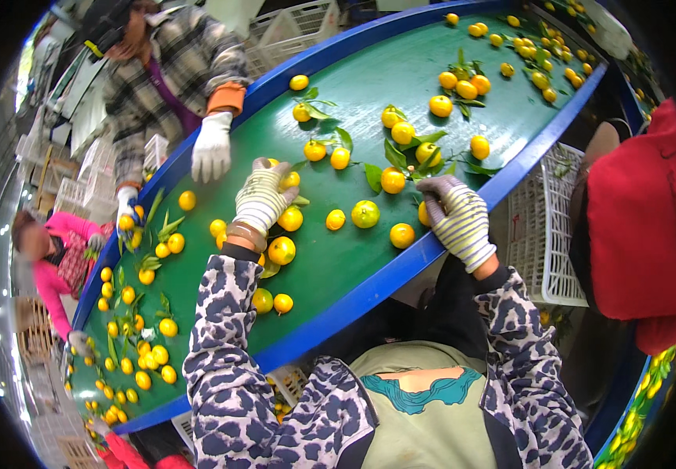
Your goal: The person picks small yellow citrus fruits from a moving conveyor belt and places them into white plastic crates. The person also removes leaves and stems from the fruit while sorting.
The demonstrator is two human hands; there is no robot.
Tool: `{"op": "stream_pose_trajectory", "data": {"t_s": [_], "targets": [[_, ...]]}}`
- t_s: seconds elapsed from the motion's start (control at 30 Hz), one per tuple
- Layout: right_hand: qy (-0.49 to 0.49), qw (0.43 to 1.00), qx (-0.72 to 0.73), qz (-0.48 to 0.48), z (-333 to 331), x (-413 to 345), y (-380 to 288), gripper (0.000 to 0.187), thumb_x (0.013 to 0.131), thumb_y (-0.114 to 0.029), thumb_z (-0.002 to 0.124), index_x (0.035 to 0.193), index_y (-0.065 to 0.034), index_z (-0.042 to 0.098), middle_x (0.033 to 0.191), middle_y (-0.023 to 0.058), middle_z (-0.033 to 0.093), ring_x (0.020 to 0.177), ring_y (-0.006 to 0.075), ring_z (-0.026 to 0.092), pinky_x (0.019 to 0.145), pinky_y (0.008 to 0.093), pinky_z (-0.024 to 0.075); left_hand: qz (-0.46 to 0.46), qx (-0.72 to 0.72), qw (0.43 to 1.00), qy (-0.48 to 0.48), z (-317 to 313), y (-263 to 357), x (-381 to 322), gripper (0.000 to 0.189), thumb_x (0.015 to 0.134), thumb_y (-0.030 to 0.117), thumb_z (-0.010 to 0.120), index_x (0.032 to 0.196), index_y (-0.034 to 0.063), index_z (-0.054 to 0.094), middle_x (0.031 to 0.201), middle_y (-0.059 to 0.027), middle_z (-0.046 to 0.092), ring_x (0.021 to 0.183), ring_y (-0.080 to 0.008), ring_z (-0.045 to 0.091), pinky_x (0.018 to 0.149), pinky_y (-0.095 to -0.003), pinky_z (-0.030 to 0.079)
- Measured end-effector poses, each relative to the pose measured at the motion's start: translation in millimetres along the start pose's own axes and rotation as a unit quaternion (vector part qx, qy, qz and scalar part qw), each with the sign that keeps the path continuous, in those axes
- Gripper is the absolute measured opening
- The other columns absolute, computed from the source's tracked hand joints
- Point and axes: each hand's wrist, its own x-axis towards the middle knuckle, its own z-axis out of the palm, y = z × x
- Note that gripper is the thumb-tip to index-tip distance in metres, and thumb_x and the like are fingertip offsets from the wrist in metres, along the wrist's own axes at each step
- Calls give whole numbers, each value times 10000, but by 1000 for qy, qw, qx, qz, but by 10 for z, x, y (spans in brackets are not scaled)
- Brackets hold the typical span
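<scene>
Green conveyor belt (338, 264) runs before me, strewn with mandarins, some with stems and leaves. My left hand (260, 198), in a striped glove, is over the belt with thumb and fingers around a mandarin (290, 180). Just below its thumb lies a larger mandarin (290, 218). My right hand (458, 217), gloved alike, reaches over the near blue rail (367, 278). Its bent fingers are beside a partly covered mandarin (423, 214) and close to a leafy cluster (426, 153); whether they grip anything is hidden. A greenish mandarin (365, 214) sits between my hands.
Across the belt, a person in a plaid jacket (180, 58) has a white-gloved hand (212, 146) over the far rail. Another person in pink (59, 252) works farther left. At right are a white plastic crate (549, 228) and a person's red garment (637, 223).
</scene>
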Motion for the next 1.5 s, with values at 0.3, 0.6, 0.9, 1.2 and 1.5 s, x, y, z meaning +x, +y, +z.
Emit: {"op": "stream_pose_trajectory", "data": {"t_s": [0.3,0.6,0.9,1.2,1.5], "targets": [[-18,999,-41,-1,-378,365,660,134,886,-117,672,1016,-129,703,972,112,703,889,339,687,777,422,551,-56,26,998,-12,-79,180,-1,554,855,358,763,1360,197,603,1320,-204,517,1152,-388,605,953,-441,528],[-44,997,-52,37,-769,693,1290,117,922,-163,644,1018,-138,706,983,127,705,890,347,686,792,431,547,17,61,991,-121,-299,263,24,561,793,227,796,1326,199,621,1447,-171,460,1150,-382,622,995,-418,520],[-82,995,-36,40,-1195,1004,2009,138,900,-128,633,1024,-128,694,1006,129,702,942,354,674,822,442,537,-48,-61,997,22,-60,-66,0,573,793,94,793,1328,129,591,1424,-117,537,1307,-275,545,1078,-369,468],[-48,998,-38,14,-1380,1418,2853,129,936,-84,614,1036,-96,696,1004,142,717,961,350,686,851,419,541,-115,-607,725,303,-717,982,371,620,953,406,690,1433,55,514,1359,-88,603,1090,-167,620,880,-299,525],[-72,996,-44,-2,-1582,1707,3590,155,927,-107,621,1061,-117,700,1034,133,713,980,348,678,843,427,539,-36,-759,635,141,-616,2004,253,632,952,444,648,1460,106,484,1379,-131,606,1002,-194,675,715,-310,576]]}}
